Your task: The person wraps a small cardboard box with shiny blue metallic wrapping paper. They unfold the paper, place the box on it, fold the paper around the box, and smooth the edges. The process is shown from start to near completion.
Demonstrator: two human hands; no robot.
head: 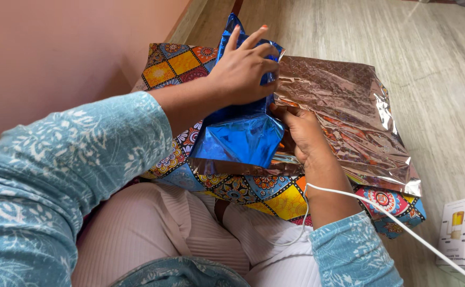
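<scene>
Looking down from your head camera, you sit on a pale wood-grain floor (434, 79) beside a pink wall (57, 53), with a cushion (275, 199) in a bright patchwork of orange, yellow, blue and red flower squares resting across your lap. Your left hand (243, 72) lies on top of a parcel wrapped in shiny blue foil (240, 138), palm down, fingers curled over its far upper edge and thumb tucked against the side, pressing the wrap flat; the fingertips carry orange-red polish. Your right hand (304, 135) sits just to the right of the parcel, touching it, fingers bent inward and pinching the blue foil at its right edge; how tightly they close is partly hidden by the foil. Under and beyond that hand a crinkled sheet of rose-gold metallic wrap (344, 106) spreads over the cushion toward the right. Both sleeves are light blue with a white floral print. A thin white cable (392, 218) runs across your right forearm toward the lower right, near a small white carton (463, 234) standing on the floor
</scene>
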